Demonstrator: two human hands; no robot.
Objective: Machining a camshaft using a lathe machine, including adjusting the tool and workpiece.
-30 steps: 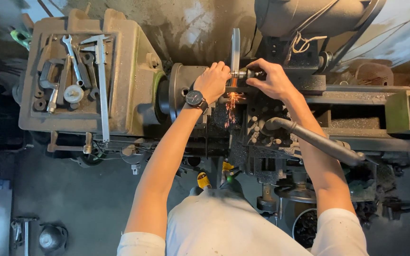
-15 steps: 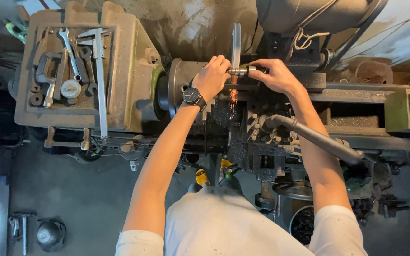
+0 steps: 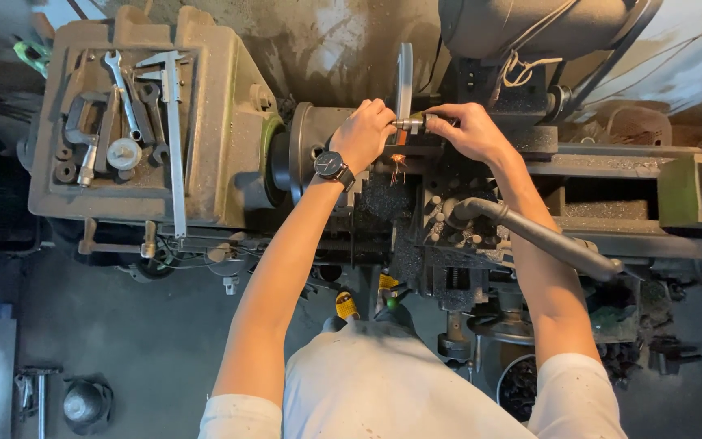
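Both grips closed on the small metal workpiece (image 3: 413, 123): left hand (image 3: 365, 133) pinches its left end, right hand (image 3: 466, 130) wraps the right end, so the piece is steadied from both sides. It sits pressed against the thin upright grinding wheel (image 3: 404, 80), far centre of the lathe (image 3: 530, 187); orange sparks (image 3: 398, 162) drop just below the contact, on the near side. Wristwatch (image 3: 331, 166) on the left wrist. Spanners (image 3: 123, 93) and a caliper (image 3: 174, 130) lie on the headstock top, far left, well apart from the sparks. Long lever handle (image 3: 542, 237) sits near right, untouched.
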